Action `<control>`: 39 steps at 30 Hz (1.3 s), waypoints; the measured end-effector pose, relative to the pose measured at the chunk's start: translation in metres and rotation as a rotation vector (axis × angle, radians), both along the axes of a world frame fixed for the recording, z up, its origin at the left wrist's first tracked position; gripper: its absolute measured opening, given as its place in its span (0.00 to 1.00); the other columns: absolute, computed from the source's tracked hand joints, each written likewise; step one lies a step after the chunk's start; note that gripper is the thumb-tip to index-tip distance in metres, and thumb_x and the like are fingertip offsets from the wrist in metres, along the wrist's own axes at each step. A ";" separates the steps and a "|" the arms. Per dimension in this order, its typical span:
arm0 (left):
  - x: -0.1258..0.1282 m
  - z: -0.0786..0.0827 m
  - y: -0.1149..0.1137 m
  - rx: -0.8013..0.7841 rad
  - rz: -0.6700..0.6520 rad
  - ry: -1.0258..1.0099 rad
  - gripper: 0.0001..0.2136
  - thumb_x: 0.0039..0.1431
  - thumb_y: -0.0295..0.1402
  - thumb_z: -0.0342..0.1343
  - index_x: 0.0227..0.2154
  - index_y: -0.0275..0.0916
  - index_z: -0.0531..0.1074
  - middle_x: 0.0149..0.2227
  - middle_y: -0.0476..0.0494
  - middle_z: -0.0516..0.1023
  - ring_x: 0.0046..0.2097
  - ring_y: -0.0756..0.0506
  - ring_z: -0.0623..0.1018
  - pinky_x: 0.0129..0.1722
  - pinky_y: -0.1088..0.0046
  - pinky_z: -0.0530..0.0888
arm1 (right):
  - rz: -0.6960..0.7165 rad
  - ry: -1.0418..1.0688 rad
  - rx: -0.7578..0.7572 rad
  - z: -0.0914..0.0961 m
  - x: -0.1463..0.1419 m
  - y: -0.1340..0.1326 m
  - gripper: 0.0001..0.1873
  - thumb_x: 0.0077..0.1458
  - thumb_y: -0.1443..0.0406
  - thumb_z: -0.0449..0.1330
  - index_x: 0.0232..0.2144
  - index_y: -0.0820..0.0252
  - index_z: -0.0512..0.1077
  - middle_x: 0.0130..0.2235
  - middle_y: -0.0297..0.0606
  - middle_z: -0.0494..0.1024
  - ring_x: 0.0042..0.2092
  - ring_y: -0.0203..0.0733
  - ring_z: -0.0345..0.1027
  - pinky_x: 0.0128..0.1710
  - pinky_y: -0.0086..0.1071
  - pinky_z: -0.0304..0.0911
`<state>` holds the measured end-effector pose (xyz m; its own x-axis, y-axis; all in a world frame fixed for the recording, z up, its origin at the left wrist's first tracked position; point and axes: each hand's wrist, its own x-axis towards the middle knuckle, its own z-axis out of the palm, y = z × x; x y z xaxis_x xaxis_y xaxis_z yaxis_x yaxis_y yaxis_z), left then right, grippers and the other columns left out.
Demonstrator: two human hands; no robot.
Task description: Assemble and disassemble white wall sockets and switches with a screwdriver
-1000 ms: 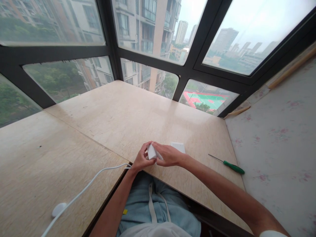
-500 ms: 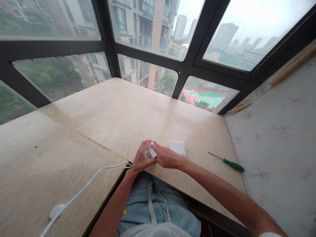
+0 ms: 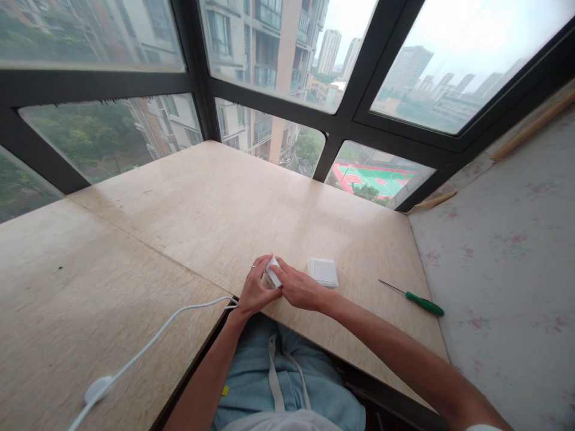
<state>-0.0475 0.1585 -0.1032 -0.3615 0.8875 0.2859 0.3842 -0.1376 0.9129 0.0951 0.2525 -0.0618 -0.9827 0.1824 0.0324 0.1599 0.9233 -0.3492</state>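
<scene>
Both hands meet over the near edge of a pale wooden table (image 3: 233, 209). My left hand (image 3: 253, 293), a ring on one finger, curls around a small white boxy part (image 3: 272, 271) from the left. My right hand (image 3: 300, 290) grips the same part from the right with fingers closed on it. Most of the part is hidden between the fingers. A flat white square plate (image 3: 323, 272) lies on the table just right of my right hand. A green-handled screwdriver (image 3: 415, 299) lies further right, tip pointing left.
A white cable (image 3: 148, 344) runs from my left wrist across the lower left tabletop to a small white oval piece (image 3: 96, 389). Dark-framed windows (image 3: 341, 120) close the far side. A floral-patterned surface (image 3: 507, 251) borders the table on the right.
The hands stay together on the white part, turning it slightly between the fingers. The camera view has shifted a little; the plate, screwdriver and cable lie where they were.
</scene>
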 end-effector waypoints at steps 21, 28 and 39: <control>0.001 -0.010 -0.005 0.061 0.066 -0.095 0.37 0.44 0.33 0.67 0.59 0.40 0.63 0.59 0.35 0.63 0.61 0.36 0.66 0.58 0.57 0.69 | 0.025 0.018 -0.005 0.002 -0.008 -0.005 0.36 0.54 0.77 0.49 0.64 0.74 0.46 0.66 0.65 0.50 0.70 0.50 0.33 0.65 0.51 0.49; -0.001 -0.015 -0.007 0.079 0.057 -0.130 0.37 0.44 0.35 0.68 0.59 0.40 0.63 0.60 0.36 0.62 0.62 0.36 0.65 0.58 0.58 0.69 | -0.007 0.035 -0.062 0.000 -0.010 -0.008 0.38 0.53 0.78 0.48 0.65 0.71 0.44 0.67 0.63 0.49 0.70 0.49 0.33 0.64 0.52 0.50; -0.007 -0.019 -0.007 0.105 -0.009 -0.173 0.37 0.44 0.34 0.67 0.59 0.41 0.63 0.60 0.36 0.60 0.62 0.35 0.64 0.57 0.58 0.70 | -0.039 0.119 -0.176 0.000 -0.011 -0.009 0.36 0.49 0.78 0.50 0.62 0.73 0.51 0.66 0.63 0.52 0.69 0.51 0.39 0.65 0.51 0.49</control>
<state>-0.0543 0.1511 -0.1218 -0.4052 0.8594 0.3118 0.2215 -0.2387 0.9455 0.0837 0.2431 -0.0616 -0.9660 0.2330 0.1117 0.1421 0.8401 -0.5234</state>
